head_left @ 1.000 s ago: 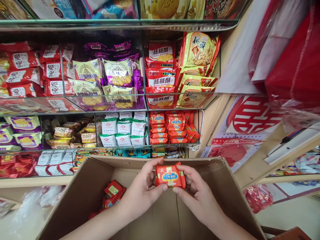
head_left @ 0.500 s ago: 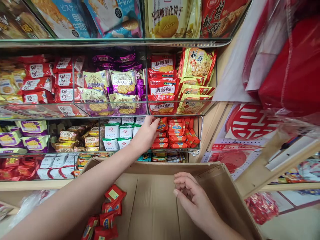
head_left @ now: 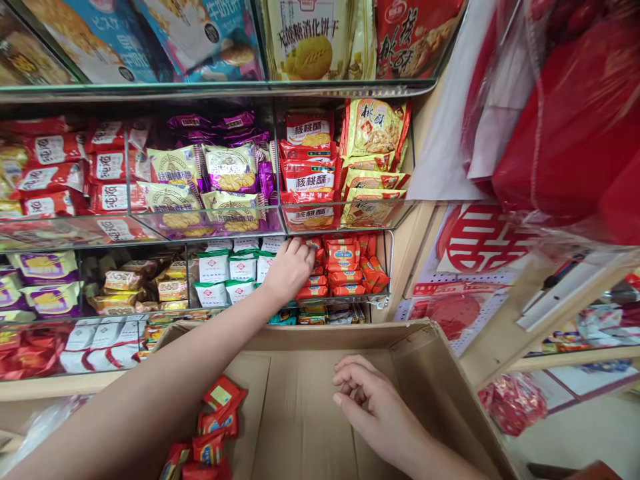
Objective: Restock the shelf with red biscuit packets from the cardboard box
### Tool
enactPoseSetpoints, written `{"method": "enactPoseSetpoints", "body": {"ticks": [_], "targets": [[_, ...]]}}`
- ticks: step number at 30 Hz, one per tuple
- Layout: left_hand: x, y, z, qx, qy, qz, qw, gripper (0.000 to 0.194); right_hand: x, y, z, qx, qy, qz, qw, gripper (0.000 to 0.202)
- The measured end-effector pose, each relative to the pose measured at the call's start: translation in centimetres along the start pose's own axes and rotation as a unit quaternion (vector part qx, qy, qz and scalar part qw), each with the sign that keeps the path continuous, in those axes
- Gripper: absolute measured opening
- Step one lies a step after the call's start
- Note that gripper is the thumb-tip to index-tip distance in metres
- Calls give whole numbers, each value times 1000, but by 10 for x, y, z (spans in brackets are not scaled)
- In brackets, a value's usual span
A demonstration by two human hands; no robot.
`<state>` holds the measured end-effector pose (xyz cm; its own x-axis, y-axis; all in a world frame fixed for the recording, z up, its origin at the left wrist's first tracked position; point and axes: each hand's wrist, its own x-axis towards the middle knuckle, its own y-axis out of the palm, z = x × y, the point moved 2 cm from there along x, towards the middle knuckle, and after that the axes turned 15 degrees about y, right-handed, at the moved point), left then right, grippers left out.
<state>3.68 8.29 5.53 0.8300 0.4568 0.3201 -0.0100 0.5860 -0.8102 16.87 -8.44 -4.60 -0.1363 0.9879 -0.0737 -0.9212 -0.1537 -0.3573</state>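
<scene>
My left hand (head_left: 291,267) reaches into a lower shelf compartment, at the left edge of the small red packets (head_left: 343,260) and beside white packets with green edges (head_left: 241,268). Its fingers curl down at the red packets; their tips are hidden, so a grip cannot be made out. Over the cardboard box (head_left: 300,338) hovers my right hand (head_left: 363,393), fingers loosely bent and apart, holding nothing. Several red packets (head_left: 220,420) lie inside the box at its left.
Clear shelf edges (head_left: 345,215) run above my left hand, with biscuit packs (head_left: 307,177) behind them. At the right are a wooden post (head_left: 407,247) and red items in clear plastic (head_left: 565,127).
The view has shifted slightly, so the shelves sit further left. My left hand's fingers have curled further over at the red packets. My right hand keeps its pose over the box.
</scene>
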Motion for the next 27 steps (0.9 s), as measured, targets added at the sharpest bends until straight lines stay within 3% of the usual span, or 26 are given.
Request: {"method": "enactPoseSetpoints", "body": {"ticks": [5, 18, 27], "targets": [[12, -1, -5, 25, -21, 24, 999, 37, 2, -1, -1, -9, -4, -7, 1000, 13], [28, -8, 10, 4, -7, 112, 994, 36, 0, 0, -5, -57, -20, 22, 998, 14], [15, -10, 1, 32, 10, 77, 996, 44, -1, -2, -4, -89, 2, 32, 995, 11]]}}
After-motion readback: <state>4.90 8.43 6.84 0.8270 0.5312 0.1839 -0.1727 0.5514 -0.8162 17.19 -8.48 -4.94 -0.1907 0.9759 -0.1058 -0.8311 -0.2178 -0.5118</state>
